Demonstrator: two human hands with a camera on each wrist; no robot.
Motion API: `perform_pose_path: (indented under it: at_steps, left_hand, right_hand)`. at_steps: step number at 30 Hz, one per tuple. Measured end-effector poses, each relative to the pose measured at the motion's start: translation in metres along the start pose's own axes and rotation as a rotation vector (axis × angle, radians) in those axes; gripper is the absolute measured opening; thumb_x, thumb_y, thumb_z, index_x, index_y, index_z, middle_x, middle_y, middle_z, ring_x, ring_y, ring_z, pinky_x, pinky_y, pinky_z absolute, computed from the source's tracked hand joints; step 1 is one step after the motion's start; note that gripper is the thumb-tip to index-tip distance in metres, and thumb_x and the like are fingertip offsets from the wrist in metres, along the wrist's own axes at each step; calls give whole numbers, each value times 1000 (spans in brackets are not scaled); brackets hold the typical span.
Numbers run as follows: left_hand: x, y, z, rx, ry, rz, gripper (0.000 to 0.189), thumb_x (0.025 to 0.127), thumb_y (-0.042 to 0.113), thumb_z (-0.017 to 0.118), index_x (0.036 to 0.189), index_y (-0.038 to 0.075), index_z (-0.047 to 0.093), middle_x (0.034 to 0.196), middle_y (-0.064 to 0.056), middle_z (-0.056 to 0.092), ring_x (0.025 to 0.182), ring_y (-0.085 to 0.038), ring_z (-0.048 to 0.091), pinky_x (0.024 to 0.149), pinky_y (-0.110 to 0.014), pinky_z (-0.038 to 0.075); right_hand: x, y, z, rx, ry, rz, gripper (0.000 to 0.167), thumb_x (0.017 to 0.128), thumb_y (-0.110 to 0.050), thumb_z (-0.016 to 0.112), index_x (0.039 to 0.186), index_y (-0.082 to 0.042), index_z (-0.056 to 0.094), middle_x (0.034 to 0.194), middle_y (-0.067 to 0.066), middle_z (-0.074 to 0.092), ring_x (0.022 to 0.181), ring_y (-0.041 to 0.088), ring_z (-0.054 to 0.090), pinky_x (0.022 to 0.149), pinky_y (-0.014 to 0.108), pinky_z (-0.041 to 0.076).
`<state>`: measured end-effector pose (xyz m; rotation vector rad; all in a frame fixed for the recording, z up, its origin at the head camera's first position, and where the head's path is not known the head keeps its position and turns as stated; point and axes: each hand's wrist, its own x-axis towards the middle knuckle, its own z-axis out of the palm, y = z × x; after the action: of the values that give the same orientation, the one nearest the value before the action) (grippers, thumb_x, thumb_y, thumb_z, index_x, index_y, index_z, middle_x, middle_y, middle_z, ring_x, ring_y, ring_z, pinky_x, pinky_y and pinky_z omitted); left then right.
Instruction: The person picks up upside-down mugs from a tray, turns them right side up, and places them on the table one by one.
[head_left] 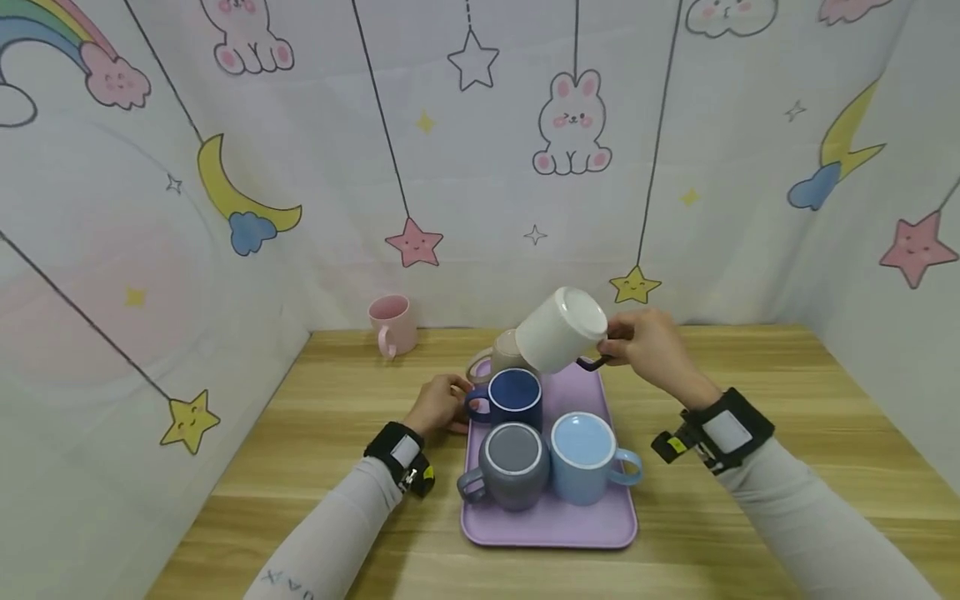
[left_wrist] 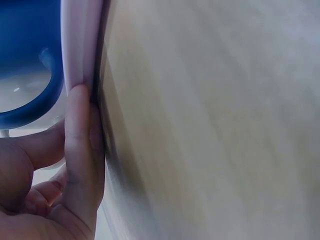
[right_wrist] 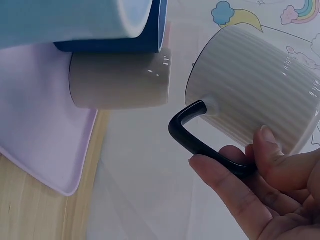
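Note:
My right hand pinches the black handle of a white ribbed mug. That mug is tilted in the air above the tray's far end, base up and to the right. The right wrist view shows the thumb near the mug's wall and fingers under the handle. At the left edge of the lilac tray, my left hand grips the rim beside the navy mug's handle. On the tray, bottoms up, stand a navy mug, a grey mug, a light blue mug and a beige mug.
A pink mug stands upright at the back left of the wooden table, apart from the tray. A white patterned curtain closes off the back and sides. The light blue mug's handle juts past the tray's right edge.

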<state>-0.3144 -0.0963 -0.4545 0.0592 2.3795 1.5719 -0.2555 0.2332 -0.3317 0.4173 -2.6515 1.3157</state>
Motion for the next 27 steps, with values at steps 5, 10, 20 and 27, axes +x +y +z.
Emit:
perform_pose_path:
  at_steps: [5, 10, 20, 27]
  left_hand:
    - [0, 4, -1, 6, 0, 3, 26, 93, -12, 65, 118, -6, 65, 85, -14, 67, 66, -24, 72, 55, -36, 66]
    - [-2, 3, -1, -7, -2, -17, 29, 92, -16, 62, 120, -7, 64, 87, -15, 66, 64, -23, 71, 56, -36, 66]
    - [-6, 4, 0, -24, 17, -11, 31, 91, -18, 59, 120, -8, 65, 87, -15, 66, 66, -22, 70, 55, -36, 66]
    - [-9, 5, 1, -23, 13, -8, 32, 93, -17, 59, 123, -9, 64, 90, -17, 67, 70, -22, 69, 57, -36, 66]
  right_hand:
    - [7, 3, 4, 84, -17, 37, 15, 92, 7, 73, 108, 9, 73, 100, 21, 75, 92, 35, 75, 74, 30, 66]
    - [14, 4, 11, 176, -46, 57, 17, 93, 7, 72, 110, 10, 72, 102, 23, 74, 93, 34, 75, 76, 31, 66]
    - [27, 1, 21, 309, -105, 56, 19, 94, 6, 71, 113, 10, 71, 105, 24, 72, 93, 33, 74, 81, 38, 66]
    - [29, 2, 26, 346, -117, 38, 19, 92, 7, 73, 111, 9, 71, 101, 22, 74, 91, 32, 75, 80, 39, 66]
